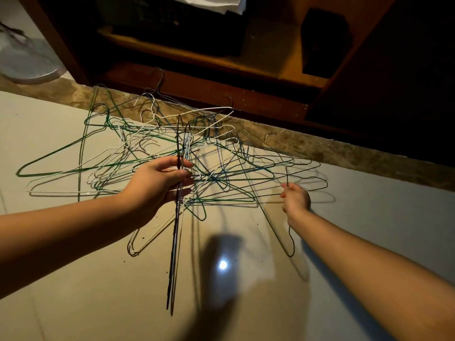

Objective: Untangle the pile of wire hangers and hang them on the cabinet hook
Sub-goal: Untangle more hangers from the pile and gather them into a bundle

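Clasping a bundle of hangers (175,242) around its twisted necks, the left hand (157,185) is holding it above the near side of the pile of wire hangers (118,158). The bundle is showing edge-on, its long axis running from the hooks, which are pointing over the pile toward the cabinet (209,92), back to the low end pointing at the person. The pile is lying flat on the floor (73,279), green, white and dark wires crossing, its far edge reaching the cabinet's foot. At the pile's right edge the right hand (295,199) is pinching a dark wire (282,186) with curled fingers.
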Demonstrator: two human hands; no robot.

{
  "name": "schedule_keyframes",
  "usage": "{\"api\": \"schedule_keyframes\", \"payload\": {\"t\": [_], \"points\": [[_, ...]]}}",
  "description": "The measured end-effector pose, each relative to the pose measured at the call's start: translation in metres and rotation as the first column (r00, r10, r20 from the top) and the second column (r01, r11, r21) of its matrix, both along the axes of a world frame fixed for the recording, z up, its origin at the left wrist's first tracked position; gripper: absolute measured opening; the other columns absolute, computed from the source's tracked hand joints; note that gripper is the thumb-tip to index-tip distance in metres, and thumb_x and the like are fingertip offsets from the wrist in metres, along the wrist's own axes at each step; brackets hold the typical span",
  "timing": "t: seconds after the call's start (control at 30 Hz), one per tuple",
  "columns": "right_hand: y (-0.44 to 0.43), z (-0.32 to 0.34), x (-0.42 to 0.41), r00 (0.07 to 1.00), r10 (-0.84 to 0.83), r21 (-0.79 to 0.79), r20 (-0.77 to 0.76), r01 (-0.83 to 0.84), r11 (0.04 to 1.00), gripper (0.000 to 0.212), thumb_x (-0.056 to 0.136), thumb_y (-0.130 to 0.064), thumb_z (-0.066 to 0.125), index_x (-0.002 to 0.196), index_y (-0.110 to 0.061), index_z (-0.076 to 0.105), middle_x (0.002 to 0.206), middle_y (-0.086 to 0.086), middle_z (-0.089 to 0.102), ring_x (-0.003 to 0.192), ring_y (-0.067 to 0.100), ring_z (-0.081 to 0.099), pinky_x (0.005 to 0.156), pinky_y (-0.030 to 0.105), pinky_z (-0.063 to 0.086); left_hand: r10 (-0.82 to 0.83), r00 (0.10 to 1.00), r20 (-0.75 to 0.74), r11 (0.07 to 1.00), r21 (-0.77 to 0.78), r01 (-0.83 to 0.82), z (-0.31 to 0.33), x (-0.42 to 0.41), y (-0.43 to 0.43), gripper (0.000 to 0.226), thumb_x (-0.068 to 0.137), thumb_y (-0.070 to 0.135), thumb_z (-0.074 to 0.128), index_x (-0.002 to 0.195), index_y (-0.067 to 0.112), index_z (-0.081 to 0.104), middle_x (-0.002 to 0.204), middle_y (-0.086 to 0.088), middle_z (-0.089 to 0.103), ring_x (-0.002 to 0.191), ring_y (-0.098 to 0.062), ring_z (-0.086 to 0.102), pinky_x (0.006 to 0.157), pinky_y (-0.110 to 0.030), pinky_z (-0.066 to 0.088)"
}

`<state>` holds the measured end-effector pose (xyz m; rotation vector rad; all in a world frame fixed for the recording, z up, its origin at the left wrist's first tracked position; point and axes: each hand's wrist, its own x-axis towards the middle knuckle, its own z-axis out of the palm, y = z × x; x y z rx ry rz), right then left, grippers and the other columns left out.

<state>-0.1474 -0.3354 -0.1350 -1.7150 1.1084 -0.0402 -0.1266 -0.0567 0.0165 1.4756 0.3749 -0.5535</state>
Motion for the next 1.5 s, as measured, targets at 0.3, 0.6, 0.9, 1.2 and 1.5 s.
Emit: {"api": "schedule_keyframes", "payload": {"t": [0.3, 0.6, 0.9, 1.2, 1.5], "points": [[-0.012, 0.009, 0.007, 0.989, -0.149, 0.099, -0.023, 0.150, 0.984, 0.022, 0.096, -0.014, 0.045, 0.106, -0.011, 0.064, 0.063, -0.002, 0.048, 0.051, 0.010, 0.036, 0.035, 0.015, 0.027, 0.001, 1.000, 0.000, 1.000, 0.009, -0.001, 0.001, -0.001, 0.002, 0.020, 0.091, -0.004, 0.047, 0.089, 0.010, 0.063, 0.092, -0.014, 0.062, 0.081, -0.021, 0.063, 0.063, -0.024, 0.056], [-0.014, 0.002, -0.008, 0.991, -0.131, 0.122, -0.020, 0.132, 0.984, 0.023, 0.095, -0.009, 0.044, 0.107, -0.007, 0.064, 0.060, 0.000, 0.046, 0.046, 0.011, 0.031, 0.034, 0.015, 0.026, -0.011, 1.000, -0.001, 1.000, 0.004, 0.011, -0.001, 0.000, -0.006, 0.019, 0.090, -0.003, 0.048, 0.089, 0.009, 0.063, 0.088, -0.011, 0.063, 0.082, -0.021, 0.063, 0.067, -0.026, 0.055], [-0.010, 0.004, -0.015, 0.996, -0.015, 0.211, -0.089, 0.034, 0.977, 0.026, 0.096, -0.005, 0.040, 0.109, -0.008, 0.062, 0.062, 0.000, 0.042, 0.025, 0.000, 0.028, 0.028, 0.012, 0.017, -0.013, 1.000, 0.024, 1.000, 0.007, 0.012, 0.002, 0.000, -0.016, 0.019, 0.091, -0.003, 0.047, 0.088, 0.009, 0.061, 0.086, -0.011, 0.060, 0.080, -0.020, 0.061, 0.068, -0.025, 0.055], [-0.012, 0.012, -0.025, 0.995, -0.034, 0.233, -0.096, 0.055, 0.971, 0.025, 0.097, -0.007, 0.041, 0.112, -0.007, 0.061, 0.064, 0.001, 0.042, 0.040, 0.007, 0.029, 0.029, 0.013, 0.018, -0.023, 0.999, 0.023, 1.000, 0.013, 0.022, 0.002, -0.002, -0.022, 0.021, 0.091, -0.003, 0.047, 0.086, 0.011, 0.062, 0.088, -0.012, 0.060, 0.080, -0.021, 0.062, 0.065, -0.024, 0.055], [-0.014, 0.021, -0.035, 0.994, -0.051, 0.201, -0.101, 0.071, 0.977, 0.026, 0.096, -0.007, 0.042, 0.111, -0.007, 0.063, 0.062, 0.000, 0.043, 0.038, 0.007, 0.030, 0.029, 0.013, 0.018, -0.045, 0.999, 0.028, 0.999, 0.006, 0.045, 0.001, -0.001, -0.031, 0.018, 0.091, -0.002, 0.049, 0.088, 0.010, 0.062, 0.087, -0.012, 0.060, 0.078, -0.020, 0.062, 0.069, -0.026, 0.055]]}}
